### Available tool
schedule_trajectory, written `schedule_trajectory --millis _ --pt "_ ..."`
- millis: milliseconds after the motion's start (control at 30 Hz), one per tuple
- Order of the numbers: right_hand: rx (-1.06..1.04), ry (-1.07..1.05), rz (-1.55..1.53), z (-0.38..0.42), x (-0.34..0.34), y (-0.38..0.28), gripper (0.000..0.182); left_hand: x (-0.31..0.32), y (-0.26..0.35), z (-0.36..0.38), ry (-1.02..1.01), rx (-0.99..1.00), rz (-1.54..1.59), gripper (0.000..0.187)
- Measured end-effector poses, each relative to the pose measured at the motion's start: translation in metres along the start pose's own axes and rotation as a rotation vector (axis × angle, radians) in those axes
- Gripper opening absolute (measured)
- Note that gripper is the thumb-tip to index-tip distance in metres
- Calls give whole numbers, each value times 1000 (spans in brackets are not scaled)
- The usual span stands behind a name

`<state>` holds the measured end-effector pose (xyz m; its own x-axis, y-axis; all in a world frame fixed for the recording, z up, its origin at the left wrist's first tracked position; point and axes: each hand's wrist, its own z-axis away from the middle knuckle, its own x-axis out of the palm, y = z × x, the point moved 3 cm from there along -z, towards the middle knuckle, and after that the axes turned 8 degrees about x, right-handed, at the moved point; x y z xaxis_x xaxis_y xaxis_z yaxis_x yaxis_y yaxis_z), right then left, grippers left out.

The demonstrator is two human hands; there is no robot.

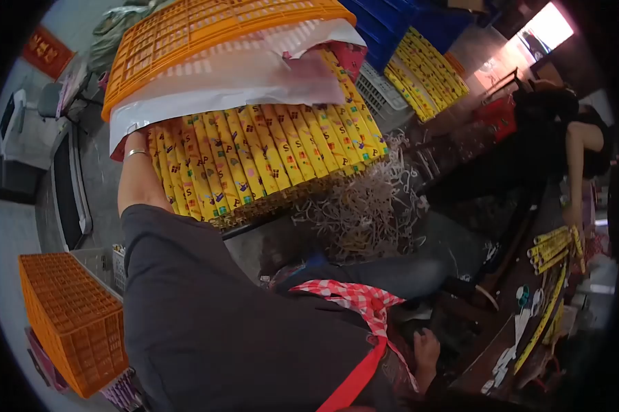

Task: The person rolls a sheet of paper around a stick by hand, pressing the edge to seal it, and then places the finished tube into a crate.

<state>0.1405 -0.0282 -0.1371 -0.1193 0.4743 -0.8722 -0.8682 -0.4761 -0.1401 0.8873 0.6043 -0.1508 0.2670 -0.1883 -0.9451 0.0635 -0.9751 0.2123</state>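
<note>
My left hand (pixel 137 137), with a bracelet at its wrist, reaches in at the left end of a stack of yellow printed rolls (pixel 268 147). A white sheet (pixel 213 93) lies over the back of the stack and hides most of its fingers. The rolls lie side by side in layers and carry coloured letters and small pictures. An orange plastic crate (pixel 220 34) stands just behind the sheet. My right hand (pixel 427 348) is low beside my red checked apron (pixel 354 292). Its fingers are loosely bent and apart, and I see nothing in them.
White curled strips (pixel 364 209) litter the floor. Blue crates (pixel 388 24) and more yellow rolls (pixel 426 75) stand at the back. Another orange crate (pixel 76 323) is at lower left. A person in dark clothes (pixel 580 137) works on the right, near scissors (pixel 522 302) on a table.
</note>
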Motion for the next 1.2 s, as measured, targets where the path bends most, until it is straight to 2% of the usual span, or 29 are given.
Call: schedule_trajectory --millis 33,233,333,400,433,500,533,600,733,767,833,867,933,967,1000,1033,1067,1100,1133,1200 --pt "43 -6 -11 8 2 -1 51 10 -9 -11 -19 27 9 66" --pt "53 7 -33 31 14 0 47 45 40 7 -82 90 20 71" --pt "82 26 -14 33 18 -2 44 46 59 42 -88 75 23 74" --pt "-39 164 -57 35 20 0 39 50 88 83 -105 64 18 75" --pt "-26 151 -56 35 20 1 39 54 86 87 -115 61 15 76" --pt "-37 141 -101 32 17 -3 40 75 90 119 -288 68 -159 81" --pt "-22 136 -102 31 14 -8 40 77 94 125 -260 -5 -3 82" --pt "7 100 -54 29 7 -15 41 104 72 116 -164 73 86 82" --pt "86 162 -96 24 16 -13 41 124 50 96 -162 148 67 82" --pt "48 173 -77 24 20 -12 40 131 44 92 -163 156 22 82" --pt "27 188 -64 28 23 -10 40 91 81 121 -113 87 74 82" --pt "-26 228 -61 30 23 -12 39 67 105 139 -170 120 164 81" --pt "-86 259 -60 33 23 -12 39 95 91 131 -176 127 184 80" --pt "-96 269 -60 32 24 -11 38 67 116 138 -181 121 201 79" --pt "-118 268 -58 30 25 -10 38 44 138 156 -297 -75 447 74" --pt "-162 237 -56 30 29 -6 38 78 109 134 -228 94 267 69" --pt "-120 204 -60 27 33 5 38 107 69 111 -159 237 73 64" --pt "-87 170 -58 18 37 8 38 100 55 106 -210 457 133 55" --pt "-152 137 -46 11 34 -1 38 69 70 113 -129 243 171 47" --pt "68 -119 24 9 23 -2 42 70 54 98 -274 130 176 43"
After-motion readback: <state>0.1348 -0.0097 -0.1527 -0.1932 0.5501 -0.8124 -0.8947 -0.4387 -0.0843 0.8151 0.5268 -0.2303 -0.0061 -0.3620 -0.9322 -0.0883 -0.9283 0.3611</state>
